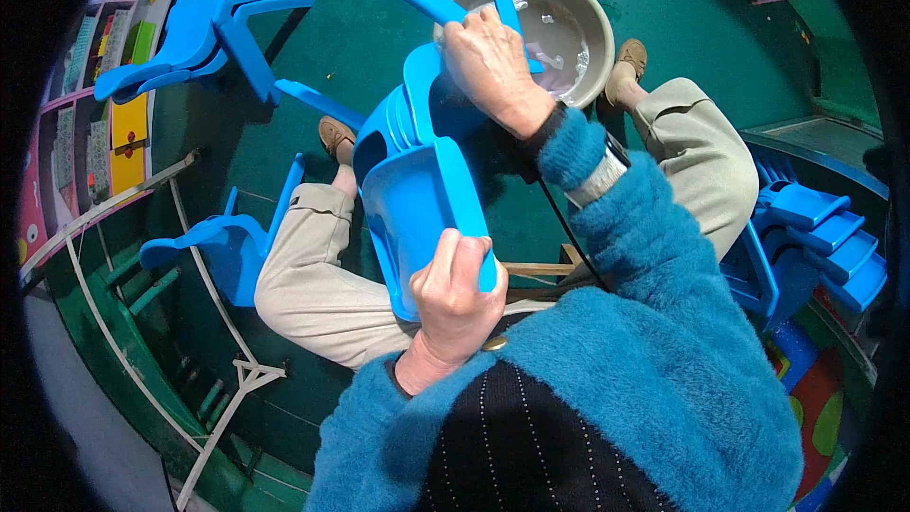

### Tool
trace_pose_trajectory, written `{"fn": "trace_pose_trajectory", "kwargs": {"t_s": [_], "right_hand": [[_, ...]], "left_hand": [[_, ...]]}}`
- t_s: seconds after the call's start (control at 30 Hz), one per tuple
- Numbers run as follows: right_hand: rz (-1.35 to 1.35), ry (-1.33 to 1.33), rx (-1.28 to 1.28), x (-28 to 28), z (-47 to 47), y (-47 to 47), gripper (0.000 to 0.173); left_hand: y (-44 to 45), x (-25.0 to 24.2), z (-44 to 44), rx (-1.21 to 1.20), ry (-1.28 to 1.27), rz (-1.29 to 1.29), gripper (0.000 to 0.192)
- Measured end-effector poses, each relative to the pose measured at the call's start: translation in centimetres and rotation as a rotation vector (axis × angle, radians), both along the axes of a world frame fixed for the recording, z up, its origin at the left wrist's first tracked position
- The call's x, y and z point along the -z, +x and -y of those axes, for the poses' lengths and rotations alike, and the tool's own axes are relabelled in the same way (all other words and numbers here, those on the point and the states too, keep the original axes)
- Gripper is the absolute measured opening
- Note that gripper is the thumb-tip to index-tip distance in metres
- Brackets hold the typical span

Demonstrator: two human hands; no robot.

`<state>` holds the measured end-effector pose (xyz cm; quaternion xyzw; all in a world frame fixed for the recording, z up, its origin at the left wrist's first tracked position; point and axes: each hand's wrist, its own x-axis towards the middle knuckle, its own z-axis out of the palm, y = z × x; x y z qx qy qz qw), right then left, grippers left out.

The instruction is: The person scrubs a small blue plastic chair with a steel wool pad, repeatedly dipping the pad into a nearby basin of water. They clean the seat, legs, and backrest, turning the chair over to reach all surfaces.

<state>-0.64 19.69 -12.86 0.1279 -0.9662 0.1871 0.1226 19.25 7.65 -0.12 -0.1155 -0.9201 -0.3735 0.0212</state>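
A blue plastic child's chair (409, 210) lies tilted between my knees, its seat and slotted back facing up and its legs pointing away from me. My left hand (455, 299) grips the near edge of the chair by its corner. Farther off, my right hand (494, 67) is closed at the chair's far part, where its legs meet; the palm side is hidden, and a cloth there cannot be made out. Just beyond that hand stands a round grey basin (604, 28) holding cloudy water with some suds.
Stacked blue chairs (192, 28) stand at the upper left, and a single blue chair (238, 249) is by my left knee. More stacked chairs (832, 235) are at the right. A white metal frame (213, 277) and toy shelves (92, 92) line the left side.
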Motion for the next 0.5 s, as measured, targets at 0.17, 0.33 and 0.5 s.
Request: {"fn": "trace_pose_trajectory", "kwargs": {"t_s": [0.17,0.33,0.5], "right_hand": [[-0.049,-0.028,-0.080,-0.4,0.1,-0.7,0.011],[0.007,0.001,-0.086,-1.0,-0.5,-1.4,0.012],[0.124,-0.076,-0.187,-1.3,-0.9,-1.7,0.015]], "left_hand": [[0.2,0.2,0.1,0.022,-0.033,-0.020,0.032],[0.5,0.2,0.2,0.013,-0.017,0.007,0.032],[0.5,0.3,0.2,0.006,-0.017,-0.014,0.031]]}}
